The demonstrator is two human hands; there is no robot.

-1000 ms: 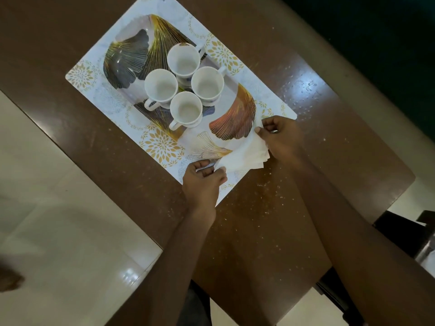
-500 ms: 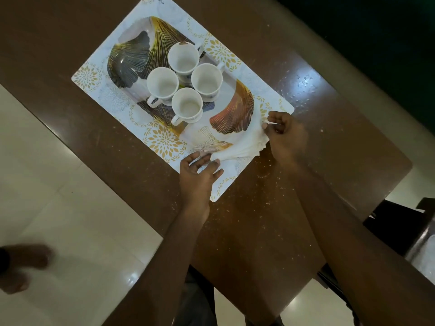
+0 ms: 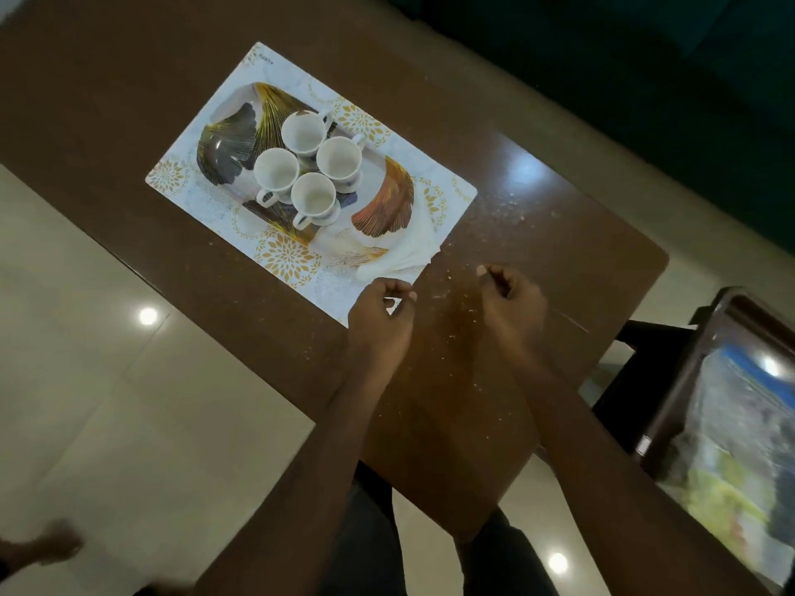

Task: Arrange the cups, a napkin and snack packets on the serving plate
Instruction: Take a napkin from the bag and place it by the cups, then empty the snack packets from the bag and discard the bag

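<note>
A leaf-patterned serving plate (image 3: 228, 141) lies on a white and gold placemat (image 3: 284, 258). Several white cups (image 3: 307, 169) stand clustered at the plate's middle. A white napkin (image 3: 411, 247) rests folded on the plate's near right end, partly over its rim. My left hand (image 3: 380, 318) hovers just below the napkin, over the placemat's near corner, fingers loosely curled and empty. My right hand (image 3: 509, 305) is over the bare table, to the right of the napkin, also curled and holding nothing. No snack packets are visible on the plate.
The brown table (image 3: 537, 217) runs diagonally, with its edge near my body. A dark tray or box (image 3: 727, 402) with blurred colourful contents sits at the lower right. Pale tiled floor (image 3: 129, 402) lies to the left, with a foot at the bottom left.
Both hands let go of the napkin and pulled back toward me. The napkin now lies on the plate's near end. The view shifted right, revealing the dark box.
</note>
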